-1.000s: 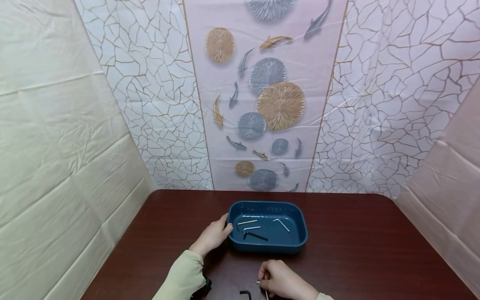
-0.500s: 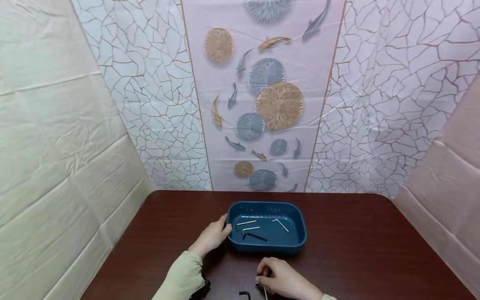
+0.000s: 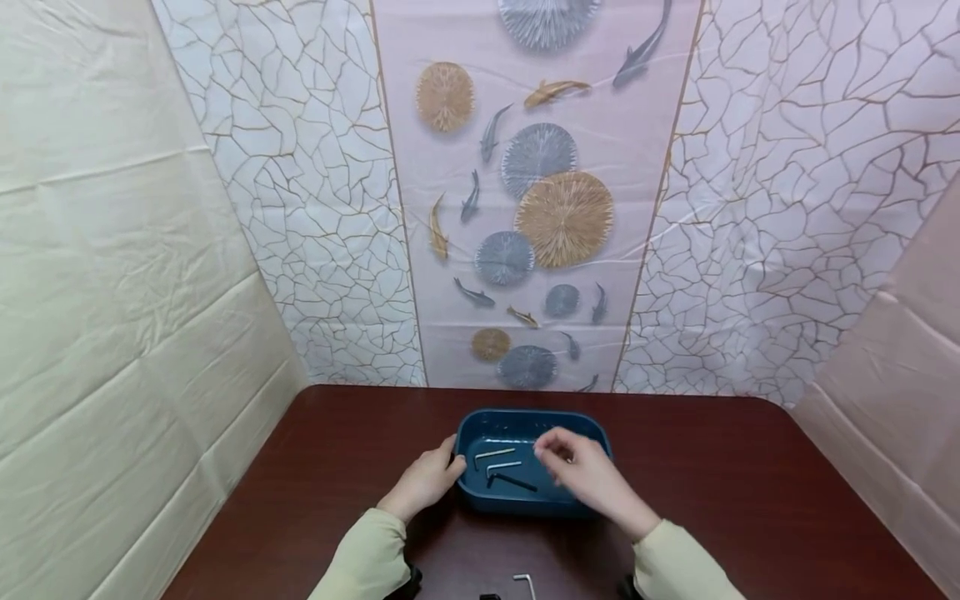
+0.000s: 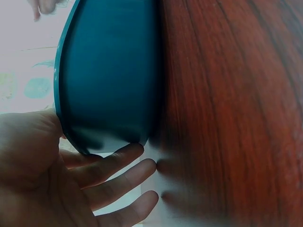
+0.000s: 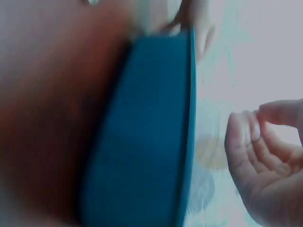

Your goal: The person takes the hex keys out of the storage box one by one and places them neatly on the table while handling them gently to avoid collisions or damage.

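Note:
A blue rectangular tray (image 3: 525,504) stands on the table with several L-shaped hex keys inside, among them a black hex key (image 3: 513,482) and a silver hex key (image 3: 504,466). My left hand (image 3: 424,479) holds the tray's left end, thumb at the rim and fingers along the outer wall; the left wrist view shows those fingers (image 4: 128,182) spread under the edge. Over the tray's right half hovers my right hand (image 3: 583,473), hiding part of the inside. Its thumb and fingertips meet in the right wrist view; whether something tiny sits between them is unclear.
On the table in front of the tray lies another silver hex key (image 3: 527,583). Beside it a black hex key (image 3: 489,597) is cut by the frame's bottom edge. Patterned cloth (image 3: 345,250) hangs behind the dark red table (image 3: 697,483).
My right hand has risen from the silver hex key on the table and moved forward over the tray. That hex key stays on the table. My left hand keeps its hold on the tray.

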The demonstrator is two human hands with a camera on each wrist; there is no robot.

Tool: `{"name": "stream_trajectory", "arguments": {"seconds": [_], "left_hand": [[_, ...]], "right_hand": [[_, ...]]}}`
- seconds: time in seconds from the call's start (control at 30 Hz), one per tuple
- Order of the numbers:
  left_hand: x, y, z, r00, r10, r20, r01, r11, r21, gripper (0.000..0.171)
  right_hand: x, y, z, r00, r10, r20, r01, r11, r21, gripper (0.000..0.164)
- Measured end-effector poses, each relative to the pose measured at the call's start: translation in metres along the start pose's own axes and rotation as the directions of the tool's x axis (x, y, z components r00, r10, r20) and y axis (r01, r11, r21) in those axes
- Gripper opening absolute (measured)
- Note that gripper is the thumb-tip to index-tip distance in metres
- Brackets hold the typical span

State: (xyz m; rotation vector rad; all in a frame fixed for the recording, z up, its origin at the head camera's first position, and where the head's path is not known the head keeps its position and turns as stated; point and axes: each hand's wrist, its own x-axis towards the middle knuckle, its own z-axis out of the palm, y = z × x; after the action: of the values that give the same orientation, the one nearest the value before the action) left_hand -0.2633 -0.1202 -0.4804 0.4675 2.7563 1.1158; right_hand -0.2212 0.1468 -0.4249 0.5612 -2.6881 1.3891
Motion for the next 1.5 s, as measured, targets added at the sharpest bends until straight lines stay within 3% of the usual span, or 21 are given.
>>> {"name": "stream_trajectory", "arguments": {"seconds": [0.1,0.2,0.3,0.4,0.6,0.7,0.8,0.9,1.5], "left_hand": [[-0.001,0.001,-0.002,1.000,0.004,-0.003,-0.004,1.000,0.002,0.058],[0.000,0.003,-0.005,1.000,0.006,-0.011,-0.006,1.000,0.016,0.057],[0.001,0.004,-0.007,1.000,0.002,-0.022,-0.002,0.999,0.044,0.057],[0.000,0.005,-0.008,1.000,0.002,-0.020,-0.001,0.999,0.052,0.056],[-0.003,0.005,-0.005,1.000,0.009,0.000,-0.009,0.999,0.044,0.058],[-0.003,0.005,-0.003,1.000,0.001,0.004,-0.001,0.999,0.043,0.057],[-0.003,0.004,-0.003,1.000,-0.001,0.003,0.000,0.999,0.041,0.056],[-0.003,0.004,-0.002,1.000,0.004,0.003,-0.004,0.999,0.034,0.057],[-0.002,0.008,-0.002,1.000,-0.004,-0.002,0.004,1.000,-0.001,0.056]], "right_hand": [[0.020,0.012,-0.009,0.999,-0.015,-0.047,0.007,0.988,-0.156,0.008],[0.042,0.025,-0.014,0.997,-0.047,-0.064,0.026,0.953,-0.302,0.012],[0.059,0.037,-0.016,0.999,-0.043,-0.029,0.028,0.917,-0.398,0.017],[0.070,0.044,-0.016,0.999,0.012,0.043,0.009,0.890,-0.457,0.020],[0.072,0.051,-0.013,0.987,0.085,0.135,0.004,0.831,-0.557,0.017],[0.067,0.054,-0.011,0.973,0.149,0.177,-0.020,0.817,-0.577,0.007],[0.061,0.057,-0.008,0.960,0.197,0.199,-0.041,0.803,-0.594,0.029],[0.059,0.059,-0.006,0.959,0.194,0.209,-0.030,0.798,-0.602,0.040],[0.057,0.062,-0.003,0.954,0.190,0.231,-0.026,0.822,-0.568,0.050]]}}
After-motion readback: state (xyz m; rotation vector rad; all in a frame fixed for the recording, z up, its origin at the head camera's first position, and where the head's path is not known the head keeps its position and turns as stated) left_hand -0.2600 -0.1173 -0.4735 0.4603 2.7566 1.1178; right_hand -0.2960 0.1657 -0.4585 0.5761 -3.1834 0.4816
